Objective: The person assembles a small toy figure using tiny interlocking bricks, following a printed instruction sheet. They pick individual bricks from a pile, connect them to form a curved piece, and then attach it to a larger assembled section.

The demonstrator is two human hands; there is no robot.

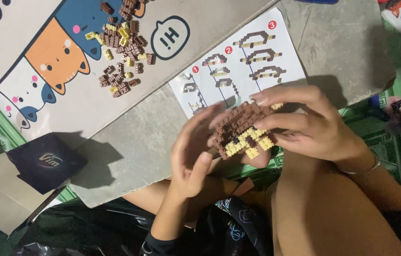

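Head view: both hands meet over a half-built brick model, brown on top w/ a pale-yellow patch at its lower edge, held above a sheet of picture instructions on a grey slab. Right hand wraps the model from the far side, index finger laid across the top and thumb under the yellow part; left hand cups it from the near side, fingers curled to the brown face, thumb bent; whether it pinches a loose piece can't be told, as motion blur hides the tips. Step looks like mid-assembly, seating or checking a row on the model. Next move likely calls for a firm hold by the right hand while the left frees up to fetch a piece and line it up squarely before pressing. Loose bricks, brown and yellow, lie well apart on a cartoon-cat printed board at upper left, so a reach across the slab is needed. Dark card lies near the slab's left edge. Hands cover part of the sheet, approx. the lower diagrams.
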